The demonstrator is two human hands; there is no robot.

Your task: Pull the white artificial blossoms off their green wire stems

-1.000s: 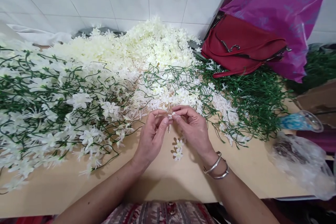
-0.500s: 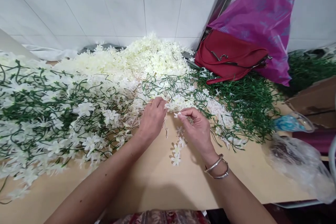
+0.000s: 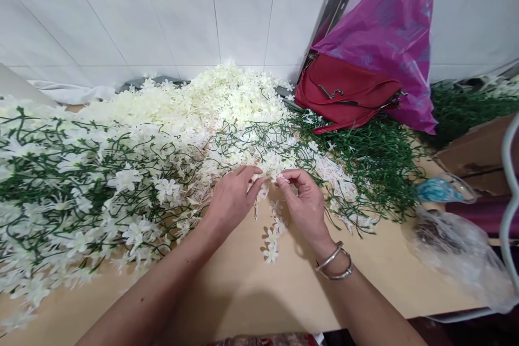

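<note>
My left hand (image 3: 232,198) and my right hand (image 3: 305,203) meet at the near edge of a heap of loose white artificial flowers (image 3: 227,102). Each hand pinches a small white flower part between thumb and fingertips, and the two pinches almost touch. A short sprig with white blossoms (image 3: 272,238) hangs down below my fingers and lies on the tan tabletop (image 3: 251,286). Two metal bangles (image 3: 336,262) circle my right wrist.
Green stems with white blossoms attached (image 3: 68,189) fill the left side. Bare green stems (image 3: 373,157) lie to the right. A red bag (image 3: 344,92) and a purple plastic bag (image 3: 389,32) lean on the tiled wall. A clear plastic bag (image 3: 458,248) and a cardboard box (image 3: 482,157) sit at the right.
Both hands moved away from me toward the flower heap. The left hand reached into the heap's edge, then came back beside the right hand's pinch. The view tilted upward.
</note>
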